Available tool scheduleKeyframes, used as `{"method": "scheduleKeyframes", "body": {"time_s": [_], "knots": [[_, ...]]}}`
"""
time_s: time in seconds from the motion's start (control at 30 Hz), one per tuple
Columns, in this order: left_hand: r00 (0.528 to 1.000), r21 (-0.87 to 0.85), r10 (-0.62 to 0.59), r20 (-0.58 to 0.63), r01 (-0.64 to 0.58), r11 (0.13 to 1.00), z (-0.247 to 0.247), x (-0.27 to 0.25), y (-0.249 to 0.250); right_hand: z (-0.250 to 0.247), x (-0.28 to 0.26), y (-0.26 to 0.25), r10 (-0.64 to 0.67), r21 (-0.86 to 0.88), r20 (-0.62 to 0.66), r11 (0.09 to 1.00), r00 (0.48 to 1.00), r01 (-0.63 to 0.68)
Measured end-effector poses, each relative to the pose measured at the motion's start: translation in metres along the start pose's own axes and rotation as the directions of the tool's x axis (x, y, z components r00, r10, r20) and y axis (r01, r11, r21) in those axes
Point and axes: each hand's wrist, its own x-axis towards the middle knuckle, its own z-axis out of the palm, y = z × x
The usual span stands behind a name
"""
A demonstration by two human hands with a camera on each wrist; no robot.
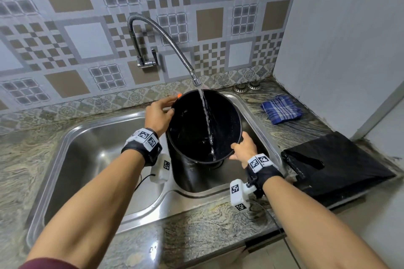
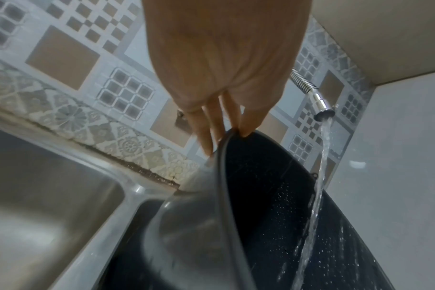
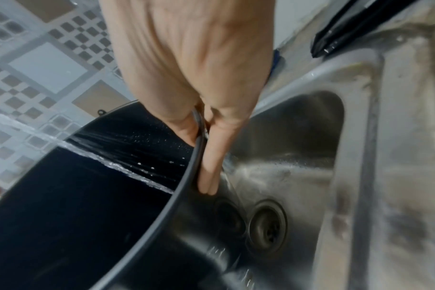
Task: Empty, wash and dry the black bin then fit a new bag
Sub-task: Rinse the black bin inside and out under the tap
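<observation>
The round black bin (image 1: 192,129) stands tilted toward me in the right basin of the steel sink (image 1: 91,159). Water from the flexible tap spout (image 1: 196,81) streams into the bin and wets its inner wall (image 2: 273,196). My left hand (image 1: 160,111) grips the bin's far-left rim, thumb inside and fingers outside (image 2: 209,137). My right hand (image 1: 244,148) pinches the near-right rim (image 3: 199,141), thumb inside, fingers along the outer wall. Droplets dot the bin's inside (image 3: 137,141). A folded black bag (image 1: 334,164) lies on the counter to the right.
A blue checked cloth (image 1: 282,109) lies on the counter behind the sink's right side, with two metal strainers (image 1: 247,87) beyond it. The drain (image 3: 266,225) sits open beside the bin's base. The left basin holds nothing. A wall closes the right side.
</observation>
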Motion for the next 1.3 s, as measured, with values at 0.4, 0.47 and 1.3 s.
{"method": "scheduleKeyframes", "body": {"time_s": [0.4,0.47,1.3], "knots": [[0.912,-0.289,-0.390,0.129,0.411,0.865,0.042,-0.079,-0.037,0.021,-0.018,0.008,0.094,0.342,-0.023,0.936,0.995,-0.081],[0.914,-0.347,-0.387,0.122,0.405,0.846,0.044,-0.079,-0.037,0.022,-0.020,0.008,0.117,0.387,0.050,0.913,0.992,-0.128],[0.996,0.205,-0.004,-0.088,0.022,0.979,0.009,0.002,-0.012,-0.015,0.018,-0.014,-0.130,-0.207,0.130,0.966,0.983,0.155]]}}
